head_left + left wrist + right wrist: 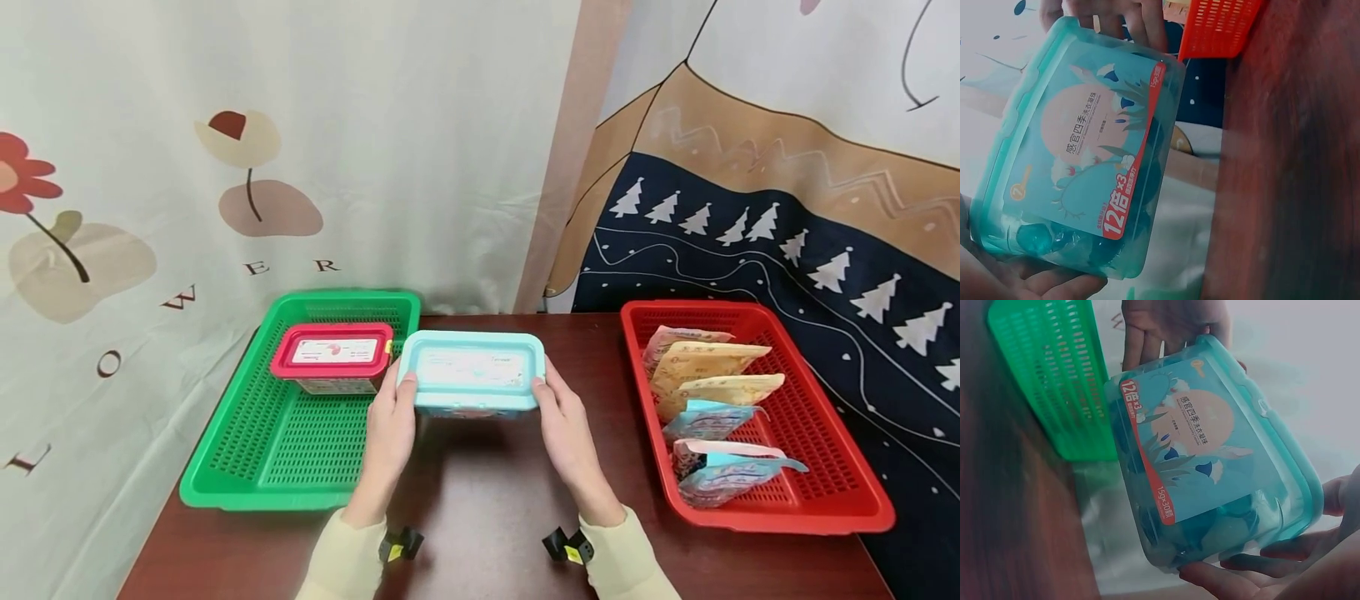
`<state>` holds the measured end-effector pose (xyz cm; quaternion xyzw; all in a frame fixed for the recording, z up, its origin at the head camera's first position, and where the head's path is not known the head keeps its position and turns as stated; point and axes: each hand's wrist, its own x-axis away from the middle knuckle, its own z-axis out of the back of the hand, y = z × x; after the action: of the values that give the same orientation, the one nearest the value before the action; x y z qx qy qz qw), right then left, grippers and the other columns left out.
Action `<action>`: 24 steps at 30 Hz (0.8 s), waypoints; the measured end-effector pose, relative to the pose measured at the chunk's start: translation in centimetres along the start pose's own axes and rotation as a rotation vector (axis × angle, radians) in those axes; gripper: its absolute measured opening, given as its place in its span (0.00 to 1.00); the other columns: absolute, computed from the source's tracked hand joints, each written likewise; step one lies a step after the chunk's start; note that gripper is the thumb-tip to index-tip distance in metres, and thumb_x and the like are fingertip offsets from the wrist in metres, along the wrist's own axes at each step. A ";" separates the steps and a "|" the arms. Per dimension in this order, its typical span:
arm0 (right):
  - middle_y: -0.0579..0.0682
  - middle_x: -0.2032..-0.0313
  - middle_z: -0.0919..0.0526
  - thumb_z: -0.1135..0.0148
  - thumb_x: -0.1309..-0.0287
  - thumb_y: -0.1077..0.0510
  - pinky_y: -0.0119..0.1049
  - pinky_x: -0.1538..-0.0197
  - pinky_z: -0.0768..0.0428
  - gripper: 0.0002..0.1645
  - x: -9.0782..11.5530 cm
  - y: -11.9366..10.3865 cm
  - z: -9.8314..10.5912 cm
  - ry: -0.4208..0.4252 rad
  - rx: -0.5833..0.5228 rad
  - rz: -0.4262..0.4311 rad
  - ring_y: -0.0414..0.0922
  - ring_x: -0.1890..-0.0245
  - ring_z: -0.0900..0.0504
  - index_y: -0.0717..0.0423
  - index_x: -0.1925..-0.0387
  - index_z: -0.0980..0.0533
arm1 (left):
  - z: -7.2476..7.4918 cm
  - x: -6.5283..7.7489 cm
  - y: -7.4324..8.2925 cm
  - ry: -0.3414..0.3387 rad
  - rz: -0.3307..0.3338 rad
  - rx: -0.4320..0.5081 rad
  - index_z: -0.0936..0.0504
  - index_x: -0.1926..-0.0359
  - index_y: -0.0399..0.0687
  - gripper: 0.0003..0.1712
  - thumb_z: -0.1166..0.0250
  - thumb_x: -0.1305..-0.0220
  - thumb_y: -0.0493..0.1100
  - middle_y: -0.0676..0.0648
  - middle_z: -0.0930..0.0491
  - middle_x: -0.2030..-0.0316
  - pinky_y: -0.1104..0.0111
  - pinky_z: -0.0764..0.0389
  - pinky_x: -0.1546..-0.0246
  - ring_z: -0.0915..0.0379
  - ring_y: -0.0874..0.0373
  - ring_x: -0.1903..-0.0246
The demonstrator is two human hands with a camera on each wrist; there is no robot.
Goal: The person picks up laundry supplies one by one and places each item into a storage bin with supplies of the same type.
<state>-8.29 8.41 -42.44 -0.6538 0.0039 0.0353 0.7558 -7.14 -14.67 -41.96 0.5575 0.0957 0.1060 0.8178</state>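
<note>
Both hands hold a teal see-through tub of laundry capsules [471, 371] up above the table, its lid facing upward. My left hand [392, 421] grips the left end, thumb on the lid's edge and fingers under the side. At the opposite end my right hand [566, 421] grips it the same way. The wrist views show the printed front of the tub [1088, 137] and round capsules through its clear wall. A matching tub with a dark pink lid [333, 350] sits in the green basket [225, 454], just left of the left hand.
On the right stands a red basket [847, 467] with several upright pouches [708, 367] along its left side. Both baskets rest on a dark red-brown table [487, 517]. A printed curtain [420, 150] hangs behind the table's far edge.
</note>
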 end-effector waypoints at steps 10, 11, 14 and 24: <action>0.42 0.25 0.34 0.49 0.22 0.51 0.48 0.25 0.38 0.32 0.9 -0.9 -2.2 -0.028 0.058 0.038 0.39 0.25 0.38 0.50 0.21 0.38 | 3.1 0.1 0.1 0.029 0.033 -0.029 0.37 0.21 0.47 0.32 0.53 0.18 0.53 0.42 0.33 0.26 0.48 0.41 0.26 0.38 0.47 0.28; 0.42 0.25 0.34 0.49 0.22 0.51 0.48 0.26 0.38 0.32 1.0 -1.0 -2.5 -0.034 0.060 0.040 0.39 0.25 0.38 0.50 0.21 0.39 | 3.4 0.0 0.1 0.033 0.037 -0.031 0.37 0.21 0.47 0.32 0.54 0.18 0.54 0.42 0.33 0.26 0.48 0.41 0.26 0.38 0.47 0.28; 0.41 0.25 0.35 0.48 0.22 0.50 0.47 0.26 0.38 0.33 1.3 -1.2 -3.2 -0.051 0.059 0.046 0.38 0.25 0.39 0.49 0.21 0.39 | 4.4 0.0 0.1 0.045 0.050 -0.035 0.37 0.21 0.48 0.32 0.54 0.18 0.55 0.43 0.33 0.26 0.48 0.42 0.26 0.39 0.48 0.27; 0.41 0.24 0.37 0.48 0.22 0.48 0.48 0.26 0.37 0.35 1.9 -2.0 -5.7 -0.126 0.047 0.078 0.36 0.25 0.41 0.48 0.20 0.41 | 7.4 0.1 0.0 0.114 0.066 -0.047 0.34 0.23 0.45 0.32 0.55 0.18 0.55 0.41 0.32 0.27 0.45 0.41 0.27 0.40 0.46 0.27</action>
<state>-6.02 2.60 -41.39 -0.6316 -0.0174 0.1056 0.7678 -5.05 -21.22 -39.29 0.5339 0.1212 0.1669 0.8200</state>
